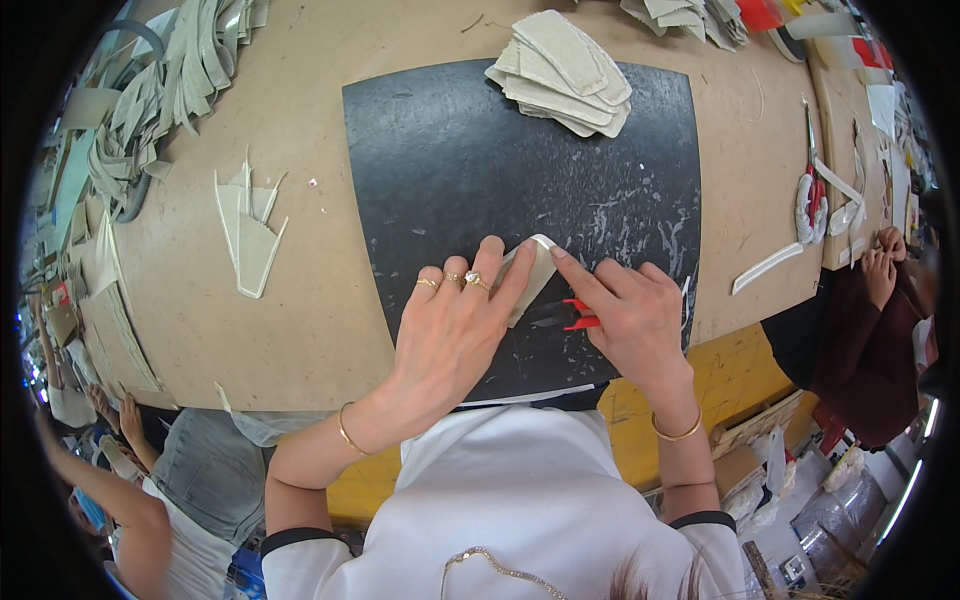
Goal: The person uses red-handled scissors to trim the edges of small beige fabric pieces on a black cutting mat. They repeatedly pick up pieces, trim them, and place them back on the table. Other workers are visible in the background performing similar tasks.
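Observation:
A small beige fabric piece [536, 284] with a white edge at its tip lies on the black mat [440, 140]. My left hand [450, 325] is laid out flat with its fingers stretched, the index fingertip pressing beside the tip of the piece. On the other side of that tip, my right hand [632, 310] presses with its index finger. Its other fingers curl round small thread snips [582, 315] with red handles, whose dark blades point left over the mat, close to the piece. The lower left part of the piece is hidden under my left hand.
Stacked beige fabric pieces [565, 75] lie at the mat's far edge. Several trimmed pieces [250, 235] are on the table's left, near hanging fabric strips [200, 70]. Scissors [812, 190] and a white strip [768, 268] lie right. Other people's hands [880, 265] show at both sides.

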Motion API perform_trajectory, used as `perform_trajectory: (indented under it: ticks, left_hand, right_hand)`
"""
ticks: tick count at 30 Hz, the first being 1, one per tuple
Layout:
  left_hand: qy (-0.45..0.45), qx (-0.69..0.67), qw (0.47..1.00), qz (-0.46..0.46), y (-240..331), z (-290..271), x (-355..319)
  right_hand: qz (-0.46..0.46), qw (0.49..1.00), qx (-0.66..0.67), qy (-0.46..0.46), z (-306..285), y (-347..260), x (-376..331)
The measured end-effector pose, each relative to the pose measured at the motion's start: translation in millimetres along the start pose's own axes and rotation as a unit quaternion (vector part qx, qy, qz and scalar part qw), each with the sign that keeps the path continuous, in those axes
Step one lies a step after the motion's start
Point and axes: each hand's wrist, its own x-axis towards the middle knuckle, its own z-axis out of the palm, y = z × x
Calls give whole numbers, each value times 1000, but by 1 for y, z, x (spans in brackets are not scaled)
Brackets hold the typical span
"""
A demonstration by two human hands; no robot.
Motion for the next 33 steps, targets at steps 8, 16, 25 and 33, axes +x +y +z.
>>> perform_trajectory:
  ticks: [8,16,25,33]
  left_hand:
    - [2,5,1000,-7,2,1,-1]
    - [14,24,1000,-12,5,4,0]
    - [11,22,1000,-18,6,5,0]
    - [14,20,1000,-16,7,5,0]
  right_hand:
    - [-38,995,-88,14,1,-6,-2]
    - [-49,993,-106,-10,-9,-7,2]
    - [-55,992,-109,-12,-6,-10,5]
    - [-58,992,-95,-53,-24,-6,9]
